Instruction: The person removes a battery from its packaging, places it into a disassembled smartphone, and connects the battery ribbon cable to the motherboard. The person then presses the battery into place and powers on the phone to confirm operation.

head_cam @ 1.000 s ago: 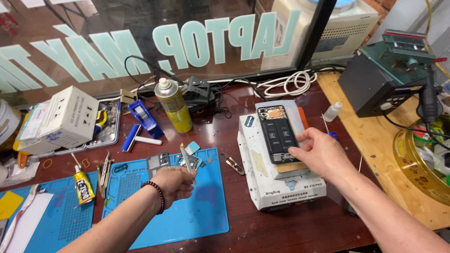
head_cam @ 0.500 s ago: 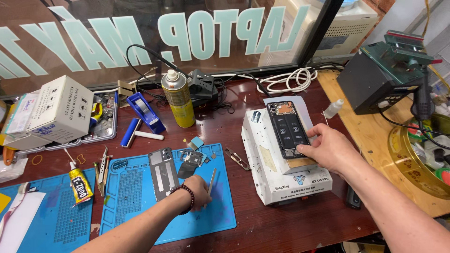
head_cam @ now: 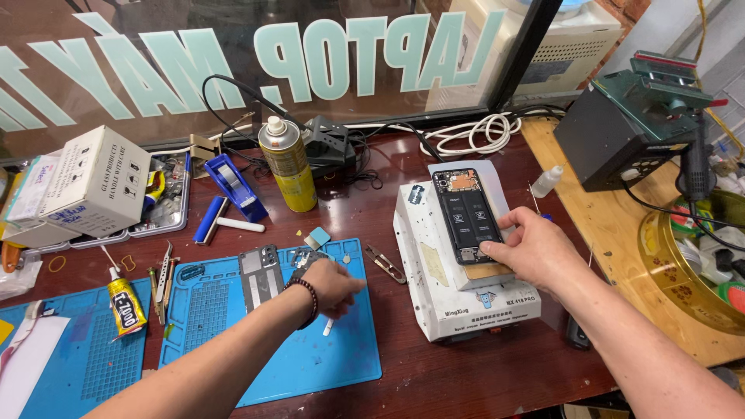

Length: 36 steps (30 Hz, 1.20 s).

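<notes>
Presently the right hand [head_cam: 535,252] pinned the opened phone [head_cam: 466,216] flat on the white heating station [head_cam: 458,279], fingers clamped at its lower edge. The left hand [head_cam: 335,285] closed over a small white tool [head_cam: 329,326] on the blue mat [head_cam: 310,365]. Judged step: tool pickup; next, carrying it to the phone edge.

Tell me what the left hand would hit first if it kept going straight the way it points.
Probably the small metal tweezers lying just past the blue mat; beyond them the white machine. The left hand points right; depth is uncertain.
</notes>
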{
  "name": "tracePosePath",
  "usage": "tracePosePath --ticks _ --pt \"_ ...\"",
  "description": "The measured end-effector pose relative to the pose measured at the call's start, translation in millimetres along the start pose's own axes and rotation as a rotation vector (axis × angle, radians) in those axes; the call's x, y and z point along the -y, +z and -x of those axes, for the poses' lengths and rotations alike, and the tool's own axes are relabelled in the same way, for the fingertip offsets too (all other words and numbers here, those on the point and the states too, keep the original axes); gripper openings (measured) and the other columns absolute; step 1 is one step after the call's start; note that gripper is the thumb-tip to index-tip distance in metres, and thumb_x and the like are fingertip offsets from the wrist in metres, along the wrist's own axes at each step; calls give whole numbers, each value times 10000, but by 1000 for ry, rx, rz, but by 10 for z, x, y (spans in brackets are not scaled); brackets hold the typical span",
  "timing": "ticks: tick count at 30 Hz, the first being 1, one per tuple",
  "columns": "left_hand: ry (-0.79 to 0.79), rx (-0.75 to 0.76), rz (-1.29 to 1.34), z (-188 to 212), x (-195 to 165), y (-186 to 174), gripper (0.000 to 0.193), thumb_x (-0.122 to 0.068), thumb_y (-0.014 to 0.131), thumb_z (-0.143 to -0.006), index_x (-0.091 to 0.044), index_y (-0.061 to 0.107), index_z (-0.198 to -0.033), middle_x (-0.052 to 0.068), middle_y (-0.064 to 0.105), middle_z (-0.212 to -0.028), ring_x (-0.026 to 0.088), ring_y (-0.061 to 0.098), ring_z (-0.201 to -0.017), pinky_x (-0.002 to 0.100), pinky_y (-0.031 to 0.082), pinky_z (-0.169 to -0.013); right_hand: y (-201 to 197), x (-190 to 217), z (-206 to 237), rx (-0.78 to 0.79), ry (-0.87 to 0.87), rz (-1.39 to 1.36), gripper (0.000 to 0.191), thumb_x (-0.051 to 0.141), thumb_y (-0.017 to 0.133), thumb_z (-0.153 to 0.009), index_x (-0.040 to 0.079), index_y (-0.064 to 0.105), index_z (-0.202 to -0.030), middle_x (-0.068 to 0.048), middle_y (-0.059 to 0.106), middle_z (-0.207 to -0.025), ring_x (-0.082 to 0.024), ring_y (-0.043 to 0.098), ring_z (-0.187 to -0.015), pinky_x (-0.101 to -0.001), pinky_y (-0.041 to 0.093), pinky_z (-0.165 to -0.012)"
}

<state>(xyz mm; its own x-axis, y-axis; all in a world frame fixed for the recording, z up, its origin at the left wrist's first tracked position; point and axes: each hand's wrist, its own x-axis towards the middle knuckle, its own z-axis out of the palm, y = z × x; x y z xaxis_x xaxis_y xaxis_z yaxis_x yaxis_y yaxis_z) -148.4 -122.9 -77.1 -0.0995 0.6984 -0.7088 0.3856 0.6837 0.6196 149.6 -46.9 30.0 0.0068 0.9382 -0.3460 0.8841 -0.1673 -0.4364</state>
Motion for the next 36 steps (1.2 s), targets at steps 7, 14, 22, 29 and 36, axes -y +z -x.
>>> tracePosePath --ticks 7,14,22,29,36 --pt "244 -63 92 241 -1204 416 264 -239 695 -931 0 705 -1043 157 752 -852 232 720 -643 379 609 -539 -118 -27 -98 -11 -166 39 504 359 818 -809 107 654 -1214 -62 743 -913 -182 711 -741 -315 542 -627" --pt "198 -354 211 112 -1584 697 309 -132 792 -817 18 719 -1077 140 771 -869 209 747 -659 364 652 -541 -196 -54 -303 169 -195 -104 396 294 747 -852 90 635 -1172 -90 754 -865 -208 698 -553 -356 570 -492" --pt "135 -477 619 -288 -923 435 246 -193 734 -897 45 744 -958 134 708 -795 192 660 -603 322 594 -483 -156 -147 -455 102 -406 -15 369 350 764 -840 97 637 -1077 -95 765 -886 -249 741 -847 -403 575 -783" --pt "-60 -787 -292 -440 -52 99 328 -39 688 -864 -158 798 -1149 138 752 -1150 293 726 -1010 398 583 -936 -245 -57 -454 205 -307 28 353 332 748 -844 94 636 -1079 -100 758 -882 -248 760 -870 -395 585 -816" --pt "-62 -693 -522 -423 -34 218 285 -51 664 -898 -137 723 -1164 135 713 -1213 326 697 -1098 446 571 -948 -282 -34 -353 234 -222 60 375 376 728 -866 132 622 -1130 -58 729 -921 -211 746 -876 -389 583 -783"
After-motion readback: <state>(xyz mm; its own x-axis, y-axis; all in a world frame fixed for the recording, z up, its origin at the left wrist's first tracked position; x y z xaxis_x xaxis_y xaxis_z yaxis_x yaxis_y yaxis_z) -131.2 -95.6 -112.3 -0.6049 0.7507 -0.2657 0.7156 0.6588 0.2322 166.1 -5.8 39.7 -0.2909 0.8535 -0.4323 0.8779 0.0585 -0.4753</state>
